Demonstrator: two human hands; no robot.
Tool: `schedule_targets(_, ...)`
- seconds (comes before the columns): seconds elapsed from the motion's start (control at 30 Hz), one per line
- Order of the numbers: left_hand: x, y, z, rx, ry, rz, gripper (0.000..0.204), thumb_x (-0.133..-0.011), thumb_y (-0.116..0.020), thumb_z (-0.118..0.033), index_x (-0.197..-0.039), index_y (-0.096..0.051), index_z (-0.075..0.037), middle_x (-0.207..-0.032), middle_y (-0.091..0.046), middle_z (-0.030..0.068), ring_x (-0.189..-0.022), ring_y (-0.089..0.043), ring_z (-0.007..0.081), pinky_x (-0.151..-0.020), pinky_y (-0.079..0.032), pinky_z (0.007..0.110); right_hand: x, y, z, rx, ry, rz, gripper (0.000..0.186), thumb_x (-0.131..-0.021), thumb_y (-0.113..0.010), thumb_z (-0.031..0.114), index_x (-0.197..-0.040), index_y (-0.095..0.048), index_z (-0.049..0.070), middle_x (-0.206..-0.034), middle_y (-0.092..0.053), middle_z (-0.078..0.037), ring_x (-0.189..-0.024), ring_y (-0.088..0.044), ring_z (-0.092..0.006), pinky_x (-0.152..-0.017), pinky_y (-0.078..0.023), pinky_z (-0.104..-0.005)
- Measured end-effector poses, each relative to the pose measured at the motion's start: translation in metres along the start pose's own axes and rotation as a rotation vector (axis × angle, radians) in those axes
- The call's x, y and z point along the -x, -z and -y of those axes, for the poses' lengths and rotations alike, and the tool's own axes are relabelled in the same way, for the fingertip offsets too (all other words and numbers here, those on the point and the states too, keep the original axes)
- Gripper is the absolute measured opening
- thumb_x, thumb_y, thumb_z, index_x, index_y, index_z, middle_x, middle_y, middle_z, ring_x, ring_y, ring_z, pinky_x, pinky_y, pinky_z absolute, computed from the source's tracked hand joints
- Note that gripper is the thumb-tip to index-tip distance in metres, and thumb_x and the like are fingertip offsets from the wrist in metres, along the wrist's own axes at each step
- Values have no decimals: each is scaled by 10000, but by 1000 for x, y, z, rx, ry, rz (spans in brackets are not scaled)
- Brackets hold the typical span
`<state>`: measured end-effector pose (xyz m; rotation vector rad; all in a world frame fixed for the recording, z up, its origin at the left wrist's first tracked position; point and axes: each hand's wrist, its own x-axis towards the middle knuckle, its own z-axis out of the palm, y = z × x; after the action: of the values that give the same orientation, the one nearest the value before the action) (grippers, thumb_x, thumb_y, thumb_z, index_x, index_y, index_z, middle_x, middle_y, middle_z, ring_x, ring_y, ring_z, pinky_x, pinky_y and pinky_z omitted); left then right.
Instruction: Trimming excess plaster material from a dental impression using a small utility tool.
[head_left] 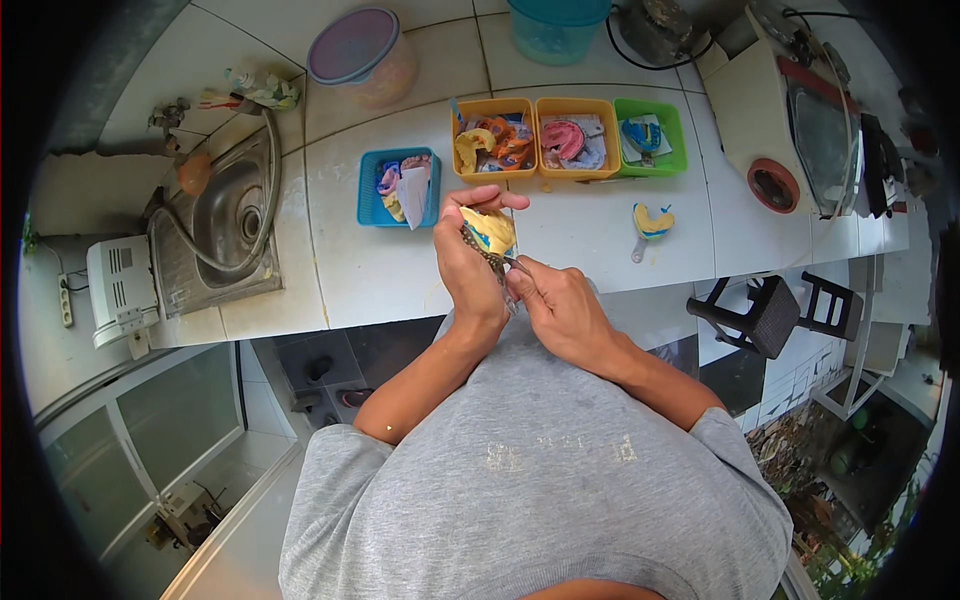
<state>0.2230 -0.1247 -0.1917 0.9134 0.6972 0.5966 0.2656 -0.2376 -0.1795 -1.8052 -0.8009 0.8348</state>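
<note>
In front of my chest, my left hand [468, 275] is closed around a perforated metal dental impression tray filled with yellow and blue impression material [490, 230]. Its index finger stretches over the far side. My right hand [562, 305] is closed in a pinch at the tray's near right edge. A thin grey piece shows by its fingertips, too small to name. On the white counter to the right lies a second dental impression [653, 220], yellow and blue, with its metal handle toward me.
A blue basket [370, 212], two orange-yellow bins [494, 107] and a green bin [678, 150] hold coloured impressions and scraps. At left is a steel sink [215, 275] with a hose. Behind stand lidded tubs [365, 75]. A cream machine [745, 100] stands right, above dark stools [755, 315].
</note>
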Motion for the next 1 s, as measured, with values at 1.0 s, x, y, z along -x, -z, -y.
schedule_targets(1.0,6,-12,1,423,287,338,842,-949,-297,-724,-1492,-288,-81,-1437,-415,108,-1277,-472,249,-1006,-442,370,-13,40,-15,27,-60,-254,606,-764,-823,346,-1189,-646,-48,-866,-685,-120,-570,-534,-151,-558,-461,-281)
